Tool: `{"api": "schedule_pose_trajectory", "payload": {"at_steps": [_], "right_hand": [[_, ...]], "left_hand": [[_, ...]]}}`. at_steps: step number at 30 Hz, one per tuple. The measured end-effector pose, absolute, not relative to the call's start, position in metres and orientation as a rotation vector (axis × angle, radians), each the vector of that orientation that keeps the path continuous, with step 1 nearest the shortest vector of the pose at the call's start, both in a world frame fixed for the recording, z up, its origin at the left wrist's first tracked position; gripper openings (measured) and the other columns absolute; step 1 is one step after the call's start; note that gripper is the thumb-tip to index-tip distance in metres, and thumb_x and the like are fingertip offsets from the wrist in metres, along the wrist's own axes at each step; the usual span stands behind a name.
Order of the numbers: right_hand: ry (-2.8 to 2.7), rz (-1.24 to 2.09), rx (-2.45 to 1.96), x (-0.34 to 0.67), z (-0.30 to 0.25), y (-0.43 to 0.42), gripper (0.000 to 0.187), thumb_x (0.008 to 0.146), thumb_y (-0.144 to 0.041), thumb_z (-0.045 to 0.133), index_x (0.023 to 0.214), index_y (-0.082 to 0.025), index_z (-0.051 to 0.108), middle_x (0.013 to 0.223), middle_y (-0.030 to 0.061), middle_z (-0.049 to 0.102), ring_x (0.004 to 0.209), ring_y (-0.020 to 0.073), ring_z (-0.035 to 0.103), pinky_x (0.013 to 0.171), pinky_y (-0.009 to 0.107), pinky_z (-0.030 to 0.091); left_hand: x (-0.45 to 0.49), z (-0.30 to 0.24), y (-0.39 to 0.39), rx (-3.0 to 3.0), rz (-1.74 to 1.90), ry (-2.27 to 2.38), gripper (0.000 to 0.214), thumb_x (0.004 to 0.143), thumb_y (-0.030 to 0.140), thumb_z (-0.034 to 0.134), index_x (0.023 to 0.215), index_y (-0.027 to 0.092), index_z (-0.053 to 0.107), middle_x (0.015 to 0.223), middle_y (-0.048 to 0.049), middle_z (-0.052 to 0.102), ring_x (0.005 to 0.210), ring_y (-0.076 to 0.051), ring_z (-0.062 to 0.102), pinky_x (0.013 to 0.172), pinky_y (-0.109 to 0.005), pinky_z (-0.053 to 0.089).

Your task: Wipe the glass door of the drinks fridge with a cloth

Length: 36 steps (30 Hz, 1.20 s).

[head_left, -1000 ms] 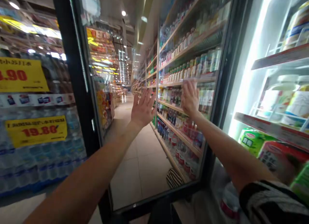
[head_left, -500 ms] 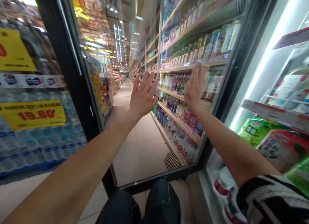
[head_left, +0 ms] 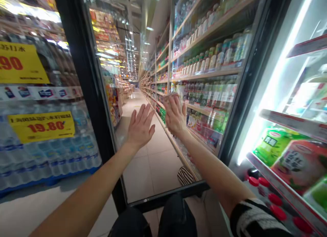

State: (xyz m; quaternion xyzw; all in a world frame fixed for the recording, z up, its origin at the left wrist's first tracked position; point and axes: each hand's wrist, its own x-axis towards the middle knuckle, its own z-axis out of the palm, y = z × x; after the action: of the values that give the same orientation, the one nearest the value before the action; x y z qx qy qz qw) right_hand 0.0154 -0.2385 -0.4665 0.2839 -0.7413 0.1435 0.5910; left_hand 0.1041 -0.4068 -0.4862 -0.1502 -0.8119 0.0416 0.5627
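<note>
In the head view, a black-framed glass door (head_left: 163, 189) of a lit fridge stands swung open before me. My left hand (head_left: 140, 126) lies flat towards the glass, fingers stretched, thumb apart. Just right of it is my right hand (head_left: 175, 116), its palm turned to the pane and its fingers extended. A pale greyish patch shows around the right fingertips; whether it is a thin cloth or a reflection I cannot tell. Both hands look to be on or very near the glass. Shelves of bottles appear in the pane behind them.
On the right are fridge shelves with green packs (head_left: 270, 145), a pinkish pack (head_left: 296, 162) and red-capped bottles (head_left: 277, 211). Stacked water bottles (head_left: 61, 163) with yellow price signs (head_left: 42, 126) stand at the left. My knees (head_left: 176, 215) are close to the door's bottom edge.
My right hand has swept left and down across the glass, closer to my left hand. My left hand sits slightly lower and further left. The view has shifted a little.
</note>
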Motion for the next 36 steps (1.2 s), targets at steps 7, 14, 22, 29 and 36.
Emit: {"api": "schedule_pose_trajectory", "payload": {"at_steps": [7, 14, 22, 29, 36], "right_hand": [[-1.674, 0.261, 0.708, 0.024, -0.479, -0.249, 0.050, 0.089, -0.026, 0.034, 0.138, -0.025, 0.038, 0.146, 0.0033, 0.035, 0.142, 0.0191, 0.013, 0.114, 0.046, 0.013], [-1.732, 0.444, 0.531, 0.032, -0.489, -0.264, 0.053, 0.088, -0.025, 0.033, 0.141, -0.021, 0.034, 0.148, 0.0081, 0.031, 0.142, 0.0238, 0.008, 0.113, 0.053, 0.012], [-1.715, 0.453, 0.496, 0.031, -0.497, -0.256, 0.054, 0.088, -0.026, 0.032, 0.142, -0.022, 0.032, 0.148, 0.0082, 0.032, 0.142, 0.0230, 0.011, 0.113, 0.053, 0.012], [-1.691, 0.358, 0.641, 0.024, -0.507, -0.238, 0.049, 0.088, -0.025, 0.035, 0.137, -0.027, 0.039, 0.143, 0.0059, 0.040, 0.140, 0.0209, 0.020, 0.113, 0.049, 0.013], [-1.653, 0.271, 0.908, 0.031, -0.517, -0.241, 0.051, 0.086, -0.022, 0.041, 0.136, -0.028, 0.042, 0.141, 0.0039, 0.045, 0.138, 0.0202, 0.025, 0.114, 0.046, 0.013]], "left_hand": [[0.112, -0.485, -0.422, -0.300, 0.108, -1.861, 0.056, 0.085, 0.029, 0.047, 0.138, 0.018, 0.034, 0.147, -0.0143, 0.031, 0.140, -0.023, 0.018, 0.113, -0.047, 0.013], [0.116, -0.492, -0.432, -0.277, 0.053, -1.887, 0.058, 0.085, 0.031, 0.047, 0.140, 0.018, 0.031, 0.148, -0.0138, 0.028, 0.140, -0.024, 0.016, 0.113, -0.049, 0.011], [0.117, -0.495, -0.434, -0.292, 0.060, -1.903, 0.058, 0.086, 0.030, 0.046, 0.141, 0.020, 0.029, 0.148, -0.0120, 0.029, 0.140, -0.022, 0.015, 0.114, -0.047, 0.010], [0.114, -0.502, -0.433, -0.256, 0.089, -1.864, 0.063, 0.086, 0.029, 0.047, 0.144, 0.019, 0.024, 0.148, -0.0127, 0.028, 0.140, -0.023, 0.014, 0.114, -0.048, 0.008], [0.119, -0.502, -0.428, -0.189, 0.205, -1.813, 0.063, 0.087, 0.025, 0.046, 0.144, 0.015, 0.022, 0.144, -0.0168, 0.034, 0.140, -0.024, 0.014, 0.113, -0.050, 0.014]]}}
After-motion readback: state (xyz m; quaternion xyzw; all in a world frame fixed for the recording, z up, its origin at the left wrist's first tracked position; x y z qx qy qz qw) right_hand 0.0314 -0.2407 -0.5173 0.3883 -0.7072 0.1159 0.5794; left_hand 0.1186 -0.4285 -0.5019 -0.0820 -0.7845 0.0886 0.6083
